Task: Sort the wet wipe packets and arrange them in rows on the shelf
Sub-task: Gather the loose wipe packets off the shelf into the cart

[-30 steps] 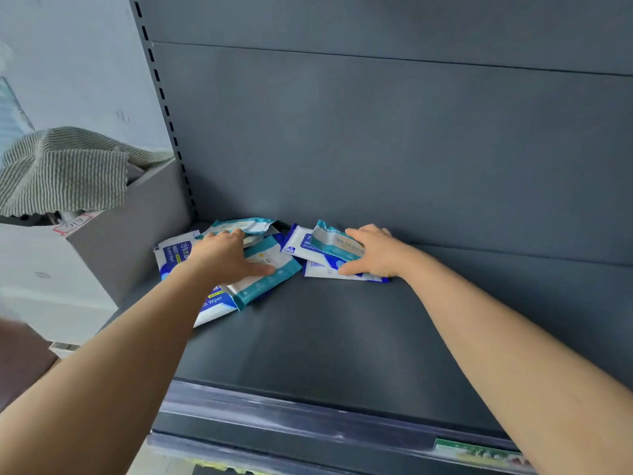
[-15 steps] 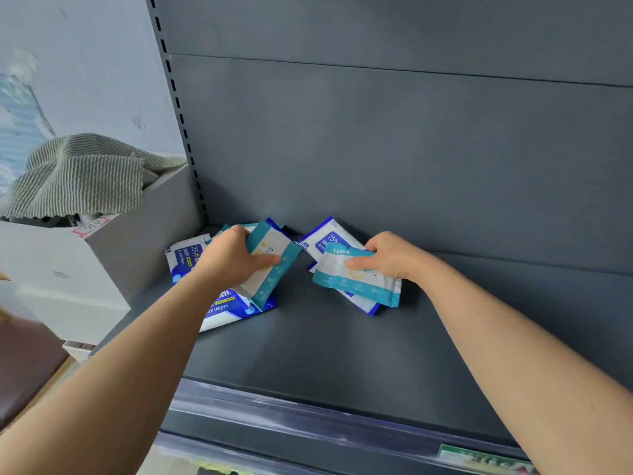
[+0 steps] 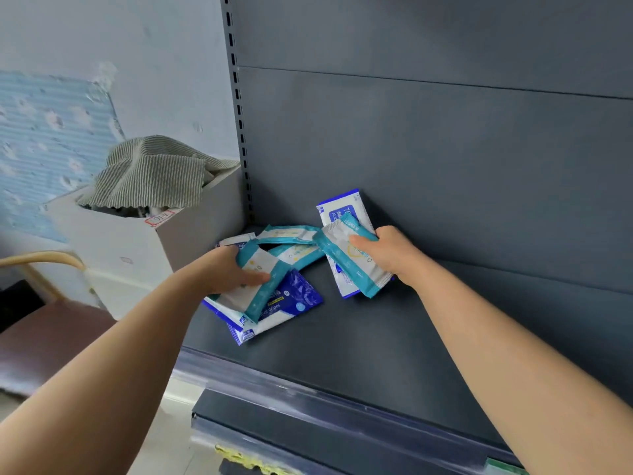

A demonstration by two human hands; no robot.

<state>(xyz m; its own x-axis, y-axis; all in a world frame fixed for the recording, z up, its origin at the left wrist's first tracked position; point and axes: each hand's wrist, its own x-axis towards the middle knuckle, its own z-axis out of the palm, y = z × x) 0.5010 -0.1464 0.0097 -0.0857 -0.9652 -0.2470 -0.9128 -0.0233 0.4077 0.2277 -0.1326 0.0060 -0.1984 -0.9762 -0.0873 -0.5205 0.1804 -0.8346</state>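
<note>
Packets sit bunched at the back left of the shelf (image 3: 394,354), unsorted and in no row yet. The left hand (image 3: 229,272) grasps a teal packet (image 3: 257,286), thumb laid over its face, raised a little over the blue packets (image 3: 291,299) lying flat beneath it; this looks like a way to split the two kinds by colour. The right hand (image 3: 394,255) clutches a second teal packet (image 3: 349,269), thumb on its front, and a blue packet (image 3: 342,210) stands behind it, apparently in the same hold, perhaps gathered before sorting. Two more teal ones (image 3: 291,234) lie between the hands against the back panel. On the flat blue packets the word "Wipes" reads in white. The held blue one shows a "7" and "Alco", the rest covered. The second teal packet carries a small "10". Left of the shelf a box (image 3: 137,248) holds a striped cloth (image 3: 154,173); its red-edged sticker is too small to read.
</note>
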